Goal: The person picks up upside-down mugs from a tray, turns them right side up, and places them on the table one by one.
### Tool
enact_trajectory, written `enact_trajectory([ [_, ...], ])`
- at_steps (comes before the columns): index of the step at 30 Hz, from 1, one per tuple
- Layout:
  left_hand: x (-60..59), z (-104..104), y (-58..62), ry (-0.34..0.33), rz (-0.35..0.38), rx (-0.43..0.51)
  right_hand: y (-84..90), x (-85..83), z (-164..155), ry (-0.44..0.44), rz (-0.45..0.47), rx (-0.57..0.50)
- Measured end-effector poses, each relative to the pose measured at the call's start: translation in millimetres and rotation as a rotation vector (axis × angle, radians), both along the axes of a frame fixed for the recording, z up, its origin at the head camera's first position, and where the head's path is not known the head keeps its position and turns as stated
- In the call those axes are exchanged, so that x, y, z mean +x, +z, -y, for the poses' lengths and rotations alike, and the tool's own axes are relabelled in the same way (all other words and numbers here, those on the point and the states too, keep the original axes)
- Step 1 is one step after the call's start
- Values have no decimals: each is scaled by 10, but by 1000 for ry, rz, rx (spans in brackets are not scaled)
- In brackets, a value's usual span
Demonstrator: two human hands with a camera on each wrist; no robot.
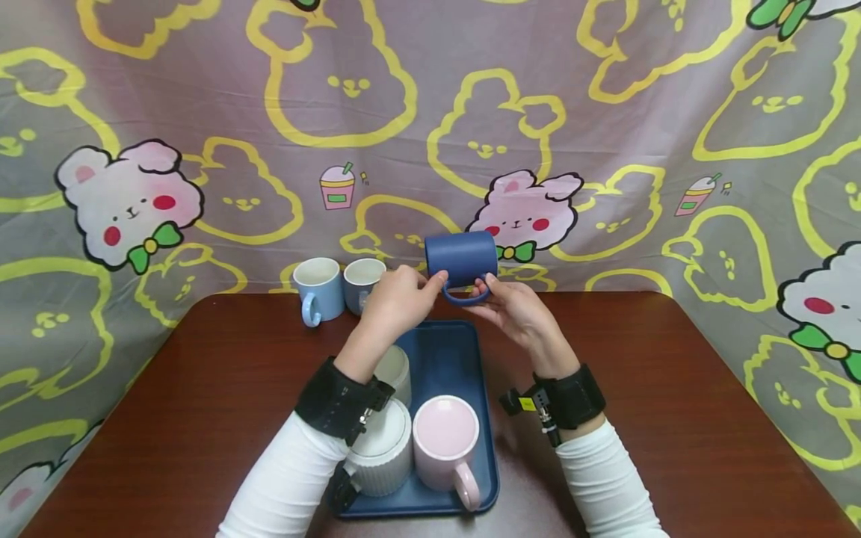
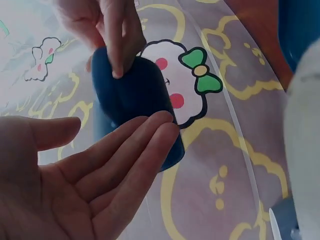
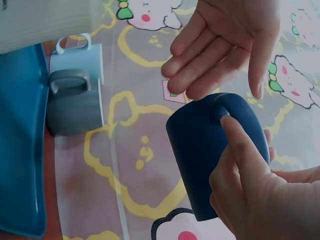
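Observation:
A dark blue mug (image 1: 461, 258) lies on its side in the air above the far end of a blue tray (image 1: 444, 351). My right hand (image 1: 514, 310) grips it at the handle, thumb on the rim of the handle (image 3: 235, 135). My left hand (image 1: 410, 295) has straight fingers, their tips touching the mug's side (image 2: 135, 95). In the left wrist view the left palm (image 2: 90, 180) faces up under the mug, while the right hand's fingers (image 2: 112, 30) pinch it from above.
On the tray stand a pink mug (image 1: 445, 437), a white ribbed mug (image 1: 383, 448) and a pale mug (image 1: 397, 370) partly hidden by my left arm. A light blue mug (image 1: 316, 288) and a grey-blue mug (image 1: 363, 282) stand on the brown table by the patterned cloth.

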State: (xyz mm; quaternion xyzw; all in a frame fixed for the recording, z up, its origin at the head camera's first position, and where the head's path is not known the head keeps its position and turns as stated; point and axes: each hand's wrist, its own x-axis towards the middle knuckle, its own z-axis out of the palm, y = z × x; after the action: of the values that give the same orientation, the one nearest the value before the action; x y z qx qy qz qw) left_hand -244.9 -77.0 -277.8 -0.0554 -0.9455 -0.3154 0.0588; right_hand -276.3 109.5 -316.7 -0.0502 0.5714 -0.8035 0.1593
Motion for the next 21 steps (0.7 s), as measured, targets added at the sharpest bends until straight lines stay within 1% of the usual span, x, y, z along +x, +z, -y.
enact_trajectory([
  [5,-16,-59,3,13,23,18,38,3,13,17,17,-96],
  [9,-53,-90,-26,13,23,67,62,8,22,38,19,-190],
  [12,-79,-89,-45,9,0,136,75,21,53,45,35,-244],
  [14,-96,-84,-52,8,-8,191,77,27,78,45,46,-262],
  [16,-110,-79,-57,8,-3,246,74,32,100,41,59,-281],
  [21,-123,-67,-63,35,16,369,48,51,147,39,64,-284],
])
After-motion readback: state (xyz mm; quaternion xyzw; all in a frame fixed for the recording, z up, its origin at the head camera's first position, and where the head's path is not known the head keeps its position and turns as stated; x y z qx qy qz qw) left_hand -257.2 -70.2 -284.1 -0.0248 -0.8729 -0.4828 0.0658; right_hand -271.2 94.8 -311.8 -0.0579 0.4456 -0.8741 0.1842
